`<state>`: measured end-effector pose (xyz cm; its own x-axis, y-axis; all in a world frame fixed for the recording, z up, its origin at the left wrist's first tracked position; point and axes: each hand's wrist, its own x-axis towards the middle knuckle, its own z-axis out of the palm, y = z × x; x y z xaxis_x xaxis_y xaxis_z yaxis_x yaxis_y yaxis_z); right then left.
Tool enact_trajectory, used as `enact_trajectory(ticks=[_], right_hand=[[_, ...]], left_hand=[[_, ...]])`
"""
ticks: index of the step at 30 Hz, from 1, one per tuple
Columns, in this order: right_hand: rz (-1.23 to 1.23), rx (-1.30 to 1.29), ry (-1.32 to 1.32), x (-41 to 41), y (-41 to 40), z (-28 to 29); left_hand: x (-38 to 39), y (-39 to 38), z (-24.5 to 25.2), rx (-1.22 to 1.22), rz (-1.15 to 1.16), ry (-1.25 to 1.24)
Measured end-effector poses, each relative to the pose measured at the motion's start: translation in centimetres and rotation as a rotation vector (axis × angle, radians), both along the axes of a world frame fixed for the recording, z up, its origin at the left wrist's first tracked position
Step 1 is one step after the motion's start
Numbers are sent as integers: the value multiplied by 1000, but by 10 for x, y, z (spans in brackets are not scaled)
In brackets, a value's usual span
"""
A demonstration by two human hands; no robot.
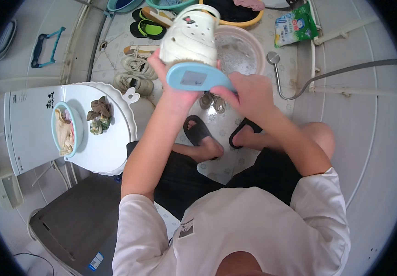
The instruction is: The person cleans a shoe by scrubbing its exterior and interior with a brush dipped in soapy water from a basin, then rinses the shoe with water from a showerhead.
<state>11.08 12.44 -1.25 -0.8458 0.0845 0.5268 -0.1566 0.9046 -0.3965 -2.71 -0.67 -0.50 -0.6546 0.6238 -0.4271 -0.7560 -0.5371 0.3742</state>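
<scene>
A white clog with vent holes and a small charm is held up in front of me, its back strap pointing away. My left hand grips the clog's near end from below. In my right hand is a light blue scrubbing brush, held by its tapered handle. Its bristles press against the clog's toe; most of them are hidden by the brush back. Beyond my right hand, a pink basin on the floor holds foamy water, partly covered by the clog.
Lace-up shoes and black-and-green clogs line the floor at left. A toilet with a white lid bears a small blue basin of cloths. A shower head with a grey hose and a green detergent bag are at right.
</scene>
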Motion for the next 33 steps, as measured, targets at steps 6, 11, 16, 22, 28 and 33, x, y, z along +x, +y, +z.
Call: enact_trajectory(ticks=[6, 11, 16, 22, 28, 33], right_hand=[[-57, -197, -45, 0, 31, -18], [-67, -547, -110, -12, 31, -6], [-73, -656, -169, -13, 41, 7], [-43, -370, -206, 0, 39, 17], [-83, -343, -200, 2, 35, 8], [-119, -143, -123, 2, 49, 11]], left_hand=[[-4, -9, 25, -15, 140, 26], [0, -13, 7, 356, -97, -54], [7, -6, 7, 245, -213, -107], [-1, -5, -9, 56, -10, 135], [0, 2, -6, -41, -24, 219], [9, -1, -5, -43, -36, 224]])
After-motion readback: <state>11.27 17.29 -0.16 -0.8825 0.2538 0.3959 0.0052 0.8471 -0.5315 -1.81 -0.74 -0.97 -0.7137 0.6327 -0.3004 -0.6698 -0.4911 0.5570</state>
